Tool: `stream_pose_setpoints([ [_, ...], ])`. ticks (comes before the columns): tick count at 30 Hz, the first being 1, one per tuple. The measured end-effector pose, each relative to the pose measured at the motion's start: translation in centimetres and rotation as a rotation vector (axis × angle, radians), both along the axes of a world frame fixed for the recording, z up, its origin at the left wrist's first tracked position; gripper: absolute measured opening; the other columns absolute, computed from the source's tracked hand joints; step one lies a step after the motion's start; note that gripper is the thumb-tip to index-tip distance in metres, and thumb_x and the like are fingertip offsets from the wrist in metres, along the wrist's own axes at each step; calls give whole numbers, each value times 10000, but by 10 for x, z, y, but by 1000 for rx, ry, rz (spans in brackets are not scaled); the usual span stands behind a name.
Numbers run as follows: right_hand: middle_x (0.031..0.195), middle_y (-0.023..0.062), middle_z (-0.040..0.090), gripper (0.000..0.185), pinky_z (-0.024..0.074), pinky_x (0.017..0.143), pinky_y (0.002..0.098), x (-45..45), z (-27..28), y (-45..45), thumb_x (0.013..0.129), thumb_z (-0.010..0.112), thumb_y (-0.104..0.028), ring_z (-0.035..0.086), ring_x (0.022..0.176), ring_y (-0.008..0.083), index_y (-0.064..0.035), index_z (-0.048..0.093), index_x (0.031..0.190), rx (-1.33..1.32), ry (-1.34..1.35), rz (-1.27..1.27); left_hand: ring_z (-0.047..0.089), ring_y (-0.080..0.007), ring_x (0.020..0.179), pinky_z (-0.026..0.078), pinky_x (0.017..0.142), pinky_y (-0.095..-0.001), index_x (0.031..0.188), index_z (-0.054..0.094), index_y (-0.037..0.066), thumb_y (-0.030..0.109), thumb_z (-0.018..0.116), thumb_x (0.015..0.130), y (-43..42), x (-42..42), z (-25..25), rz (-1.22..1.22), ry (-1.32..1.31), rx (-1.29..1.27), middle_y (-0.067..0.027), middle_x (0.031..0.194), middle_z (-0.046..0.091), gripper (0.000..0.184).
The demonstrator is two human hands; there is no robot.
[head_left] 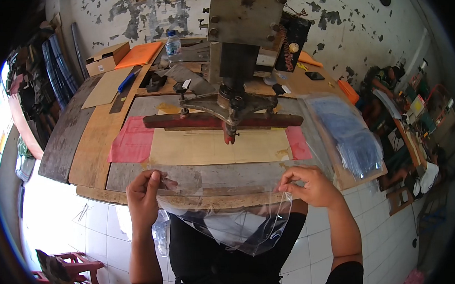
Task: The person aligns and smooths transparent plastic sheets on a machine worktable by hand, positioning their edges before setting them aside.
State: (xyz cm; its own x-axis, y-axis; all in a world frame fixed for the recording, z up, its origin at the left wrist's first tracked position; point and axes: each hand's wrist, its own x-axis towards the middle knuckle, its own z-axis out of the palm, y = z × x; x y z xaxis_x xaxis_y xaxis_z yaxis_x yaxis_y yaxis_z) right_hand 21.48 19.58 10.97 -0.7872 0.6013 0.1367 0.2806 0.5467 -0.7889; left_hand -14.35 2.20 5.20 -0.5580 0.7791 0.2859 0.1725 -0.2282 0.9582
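A clear plastic sheet (241, 222) hangs between my two hands over the table's front edge and sags above my lap. My left hand (146, 194) pinches its left end. At its right upper corner, my right hand (310, 185) grips the film between thumb and fingers. Beyond the hands lies a tan board (217, 147) with pink pieces (131, 141) at its ends. Above it is the long red bar (186, 121) of a metal press (230, 96), which hides the board's back part.
A stack of clear plastic sheets (346, 131) lies at the right. At the back left are a cardboard box (107, 59), a water bottle (173, 46) and a blue cutter (127, 82). Another person (389, 76) is at the far right, near a red stool (78, 270) at lower left.
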Motion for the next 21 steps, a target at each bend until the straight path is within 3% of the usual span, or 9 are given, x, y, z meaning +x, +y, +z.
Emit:
stream_pose_setpoints([
  [4, 897, 82, 764, 107, 567, 799, 327, 0, 5, -6, 1006, 721, -74, 784, 933, 205, 6, 650, 1018, 82, 4, -24, 732, -167, 788, 557, 788, -298, 1032, 694, -55, 236, 579, 1119, -2, 0, -3, 48, 42, -8, -128, 829, 769, 325],
  [9, 1000, 95, 792, 70, 554, 762, 299, -4, 4, -12, 1020, 698, -52, 762, 863, 155, 8, 664, 1031, 44, 146, -157, 723, -162, 783, 544, 800, -303, 1027, 702, -46, 237, 587, 1115, -3, 3, -1, 85, 70, -11, -120, 833, 770, 318],
  [15, 943, 63, 797, 52, 502, 708, 244, -6, -2, -14, 996, 725, -47, 726, 807, 101, -17, 692, 1023, 29, 323, -196, 719, -154, 779, 539, 793, -296, 1014, 707, -41, 230, 587, 1113, -4, -1, -9, 93, 51, 4, -117, 816, 767, 312],
  [21, 924, 55, 795, 52, 484, 705, 236, -8, 1, -17, 994, 728, -51, 716, 808, 90, -23, 695, 1024, 14, 333, -257, 742, -170, 756, 564, 764, -299, 1012, 704, -41, 236, 581, 1116, -5, 4, -3, 82, 24, 15, -116, 794, 765, 321],
])
